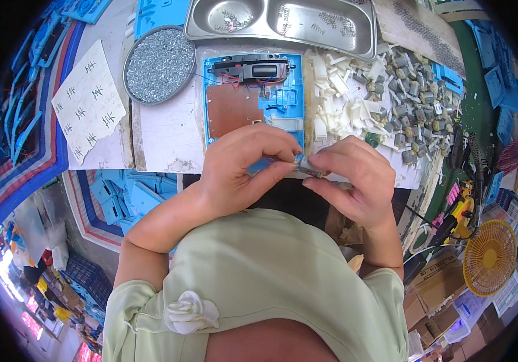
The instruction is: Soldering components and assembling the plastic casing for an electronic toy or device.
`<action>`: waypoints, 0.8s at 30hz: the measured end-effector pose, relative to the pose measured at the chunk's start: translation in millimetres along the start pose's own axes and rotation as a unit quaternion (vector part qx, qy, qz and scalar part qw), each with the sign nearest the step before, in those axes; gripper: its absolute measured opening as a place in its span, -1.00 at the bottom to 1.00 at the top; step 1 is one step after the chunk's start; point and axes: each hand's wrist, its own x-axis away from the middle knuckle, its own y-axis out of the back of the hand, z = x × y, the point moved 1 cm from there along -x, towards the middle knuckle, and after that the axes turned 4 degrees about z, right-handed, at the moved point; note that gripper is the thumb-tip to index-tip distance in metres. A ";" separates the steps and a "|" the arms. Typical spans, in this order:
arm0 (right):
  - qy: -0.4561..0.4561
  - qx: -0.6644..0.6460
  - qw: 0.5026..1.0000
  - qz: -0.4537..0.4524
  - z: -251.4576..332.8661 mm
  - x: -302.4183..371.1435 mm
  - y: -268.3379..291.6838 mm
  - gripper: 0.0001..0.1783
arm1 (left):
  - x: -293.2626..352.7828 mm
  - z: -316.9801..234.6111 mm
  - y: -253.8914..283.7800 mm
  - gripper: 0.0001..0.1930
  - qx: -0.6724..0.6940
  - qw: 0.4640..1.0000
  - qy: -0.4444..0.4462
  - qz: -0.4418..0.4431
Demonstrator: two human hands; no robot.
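Just in front of the table's near edge, my two hands meet fingertip to fingertip. My right hand [358, 178] is closed, pinching a small grey motor [311, 169] between thumb and fingers. At its left end my left hand [241, 160] is closed in a pinch too; the tiny part between those fingers is mostly hidden. Beyond the hands lies a blue plastic housing [298, 78] with a brown circuit board [229, 108], a black module [265, 71] and red and blue wires.
A round dish of small metal screws [159, 64] stands at the left, beside a marked paper sheet [88, 102]. Steel trays [277, 33] line the back. White plastic pieces [340, 90] and loose motors [422, 99] are heaped at right. Blue housings [129, 196] fill a bin below left.
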 end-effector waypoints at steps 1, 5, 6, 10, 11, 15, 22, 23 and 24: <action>0.004 0.005 1.000 0.010 1.1 -0.3 0.8 -0.57 | -0.1 -0.7 1.5 -0.79 -0.006 1.000 0.002 0.007; 0.017 0.059 0.998 0.030 4.4 0.7 -0.5 -0.55 | 4.3 1.0 1.5 -0.81 -0.032 0.999 -0.012 -0.009; 0.020 0.065 0.997 0.024 3.1 1.5 -1.5 -0.55 | 5.2 1.8 1.0 -0.81 -0.016 1.000 -0.007 -0.012; 0.025 0.097 0.995 0.011 -0.9 2.8 -5.1 -0.56 | 11.9 1.6 3.1 -0.81 0.034 0.997 0.064 -0.011; 0.027 0.095 0.995 0.007 -3.0 3.4 -5.8 -0.56 | 14.1 1.5 4.7 -0.80 0.044 0.995 0.094 -0.007; 0.033 0.084 0.996 -0.007 -10.5 3.6 -8.2 -0.58 | 14.5 2.5 18.1 -0.71 -0.056 0.995 0.074 -0.041; -0.048 0.105 0.991 -0.063 -24.6 3.1 13.0 -0.63 | -27.8 23.1 26.3 -0.59 -0.378 0.920 0.001 -0.103; -0.076 0.117 0.988 -0.069 -26.5 3.4 14.5 -0.62 | -31.1 23.9 25.3 -0.60 -0.387 0.916 -0.006 -0.103; -0.086 0.114 0.987 -0.078 -28.8 3.6 14.7 -0.62 | -35.2 24.6 24.0 -0.60 -0.394 0.913 -0.016 -0.103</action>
